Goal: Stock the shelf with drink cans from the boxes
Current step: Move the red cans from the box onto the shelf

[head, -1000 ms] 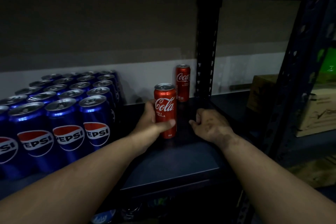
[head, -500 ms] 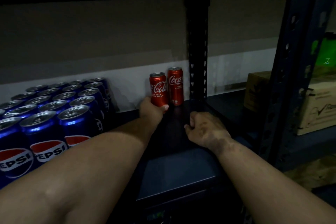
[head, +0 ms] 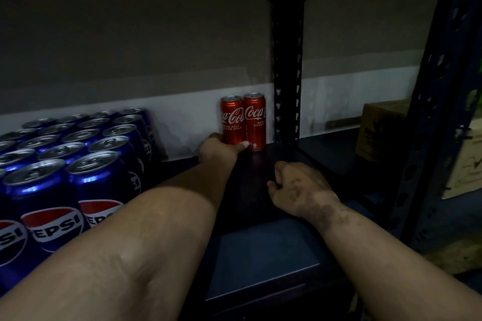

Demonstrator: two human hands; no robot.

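Note:
Two red Coca-Cola cans stand upright side by side at the back of the dark shelf (head: pixel 263 250), against the wall. My left hand (head: pixel 219 150) is stretched far in and grips the base of the left Coca-Cola can (head: pixel 231 118), which touches the right Coca-Cola can (head: pixel 255 120). My right hand (head: pixel 297 187) rests on the shelf board nearer to me, fingers curled shut and holding nothing. A block of blue Pepsi cans (head: pixel 75 154) fills the left part of the shelf in several rows.
A black perforated shelf post (head: pixel 288 73) stands just right of the Coca-Cola cans. A second post (head: pixel 438 112) rises at the right front. Cardboard boxes (head: pixel 383 130) sit on the neighbouring shelf bay to the right.
My left hand has pushed the held Coca-Cola can from mid-shelf back to the wall, beside the can that stood there. My right hand has stayed in place.

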